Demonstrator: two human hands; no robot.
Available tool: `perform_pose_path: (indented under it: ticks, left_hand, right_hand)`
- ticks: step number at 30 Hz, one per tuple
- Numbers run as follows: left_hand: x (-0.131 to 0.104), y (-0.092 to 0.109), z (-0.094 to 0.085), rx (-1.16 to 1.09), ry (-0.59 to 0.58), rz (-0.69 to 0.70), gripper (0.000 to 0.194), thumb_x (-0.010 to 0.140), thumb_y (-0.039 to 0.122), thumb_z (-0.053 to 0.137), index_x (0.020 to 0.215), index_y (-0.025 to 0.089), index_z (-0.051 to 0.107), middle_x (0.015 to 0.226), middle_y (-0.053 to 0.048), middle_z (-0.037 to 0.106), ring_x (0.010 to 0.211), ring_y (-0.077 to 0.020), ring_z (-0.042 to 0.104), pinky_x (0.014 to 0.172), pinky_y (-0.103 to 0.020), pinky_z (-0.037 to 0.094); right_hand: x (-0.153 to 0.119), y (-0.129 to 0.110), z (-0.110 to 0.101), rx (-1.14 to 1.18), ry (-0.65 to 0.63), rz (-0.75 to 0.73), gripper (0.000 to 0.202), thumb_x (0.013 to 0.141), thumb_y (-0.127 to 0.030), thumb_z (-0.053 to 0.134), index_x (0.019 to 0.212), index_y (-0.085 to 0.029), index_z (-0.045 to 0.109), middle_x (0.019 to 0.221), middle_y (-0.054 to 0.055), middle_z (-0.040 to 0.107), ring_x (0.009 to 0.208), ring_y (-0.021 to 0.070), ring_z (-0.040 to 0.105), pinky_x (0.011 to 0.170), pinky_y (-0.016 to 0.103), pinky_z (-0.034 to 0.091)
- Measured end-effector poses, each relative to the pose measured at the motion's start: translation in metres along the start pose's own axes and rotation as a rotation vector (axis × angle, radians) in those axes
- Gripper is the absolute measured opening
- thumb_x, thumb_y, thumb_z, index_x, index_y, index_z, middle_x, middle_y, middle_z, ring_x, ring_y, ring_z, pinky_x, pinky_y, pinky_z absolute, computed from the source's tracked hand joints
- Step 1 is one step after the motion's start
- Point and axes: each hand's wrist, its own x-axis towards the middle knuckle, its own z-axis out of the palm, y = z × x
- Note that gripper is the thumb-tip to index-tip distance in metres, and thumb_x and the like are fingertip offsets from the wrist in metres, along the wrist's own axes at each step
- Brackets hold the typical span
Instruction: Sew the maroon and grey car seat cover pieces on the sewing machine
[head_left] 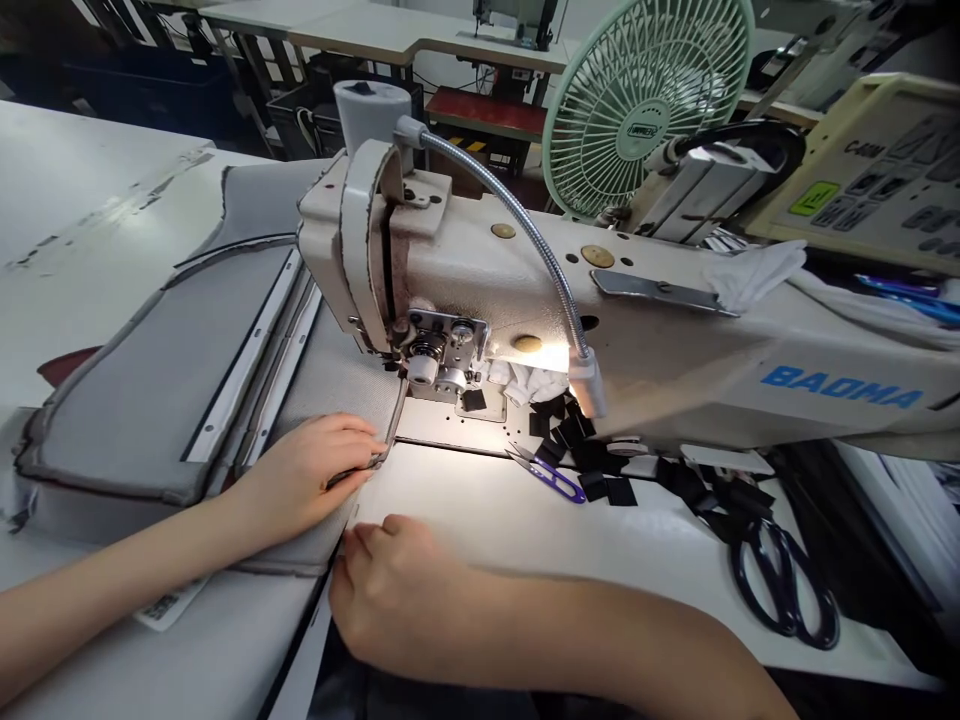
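Observation:
A large grey fabric piece (180,360) with dark bound edges and white strips lies left of the sewing machine (465,260). One edge runs up under the machine's head. My left hand (307,475) rests on that fabric close to its right edge, thumb and fingers closed together on the edge. Nearer to me, my right hand (397,590) is curled, its fingertips closed on the lower part of the same edge. The machine's lamp (586,382) lights the needle plate (450,425), where a small black square (474,400) lies.
Purple thread snips (555,480), scattered black fabric squares (592,455) and black-handled scissors (784,585) lie right of the hands. Behind the machine stand a green fan (645,110) and a control panel (870,180). A white-topped table (322,25) is further back.

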Motion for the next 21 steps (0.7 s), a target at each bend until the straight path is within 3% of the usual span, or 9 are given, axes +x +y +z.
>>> perform_pose_path:
  ticks: [8,14,21]
  left_hand:
    - [0.02,-0.009,0.0,0.098,-0.019,-0.018,0.027,0.096,0.019,0.047,0.1,0.02,0.073,0.101,-0.004,0.075,0.107,-0.0232,0.064,0.09,-0.039,0.048]
    - [0.036,-0.016,0.0,0.162,0.038,-0.011,0.028,0.096,0.019,0.046,0.094,0.02,0.074,0.099,-0.005,0.075,0.101,-0.023,0.065,0.088,-0.04,0.047]
    - [0.053,-0.029,0.009,0.277,0.161,0.014,0.027,0.096,0.018,0.049,0.084,0.019,0.073,0.078,-0.005,0.07,0.089,-0.0219,0.065,0.081,-0.037,0.046]
  right_hand:
    - [0.005,0.02,0.011,-0.043,0.015,0.043,0.011,0.088,-0.011,0.053,0.082,-0.012,0.062,0.08,0.013,0.07,0.069,0.0195,0.061,0.052,0.03,0.037]
    - [0.009,0.037,0.013,-0.069,0.038,0.083,0.015,0.088,-0.007,0.05,0.08,-0.014,0.06,0.08,0.01,0.068,0.074,0.0201,0.063,0.054,0.031,0.038]
    - [0.013,0.056,0.022,-0.096,0.086,0.138,0.022,0.094,-0.006,0.046,0.082,-0.014,0.062,0.089,0.011,0.072,0.091,0.0217,0.068,0.063,0.031,0.044]
